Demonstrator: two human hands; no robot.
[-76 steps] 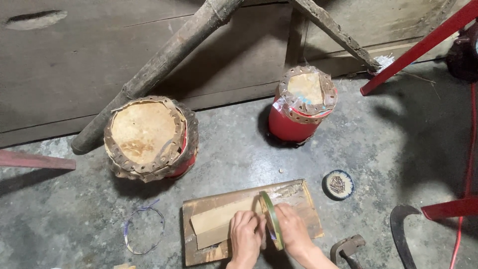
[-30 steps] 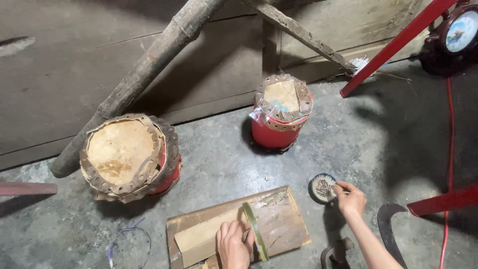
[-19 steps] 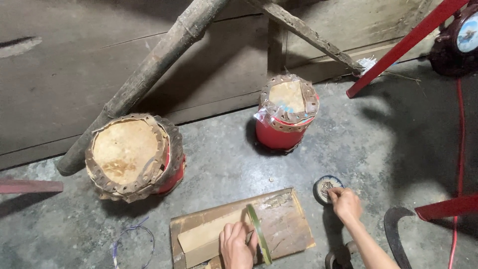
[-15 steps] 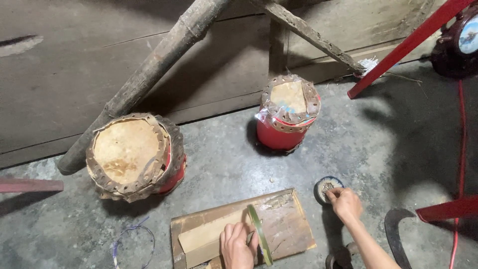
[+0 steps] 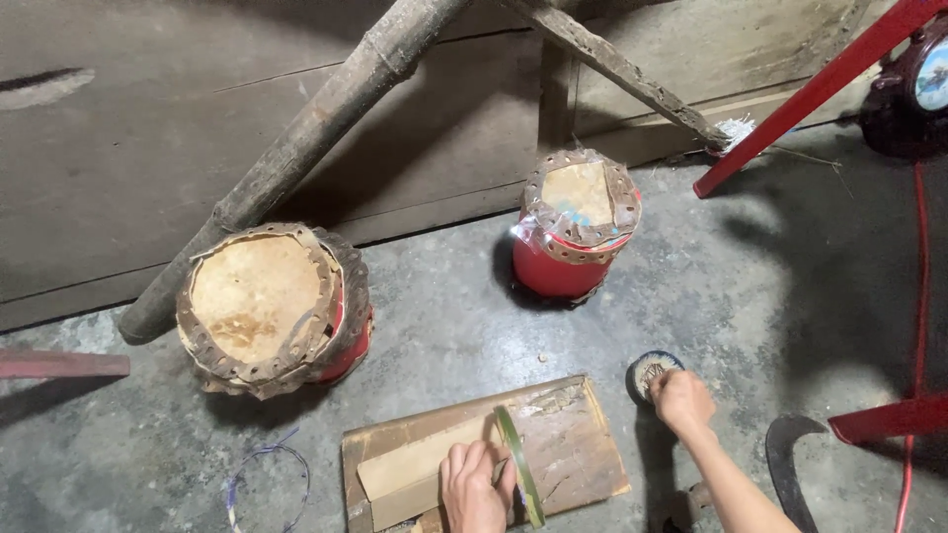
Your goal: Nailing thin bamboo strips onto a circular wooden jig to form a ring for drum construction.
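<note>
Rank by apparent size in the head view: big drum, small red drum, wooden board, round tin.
1. Wooden board and big drum: they look about alike, and the board lies nearer the camera, so I won't rank them.
2. Small red drum.
3. Round tin, partly covered by the right hand.

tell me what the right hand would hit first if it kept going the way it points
The right hand points up-left at the small round tin and is already at it; beyond that lies bare concrete floor, though depth is unclear.
</note>
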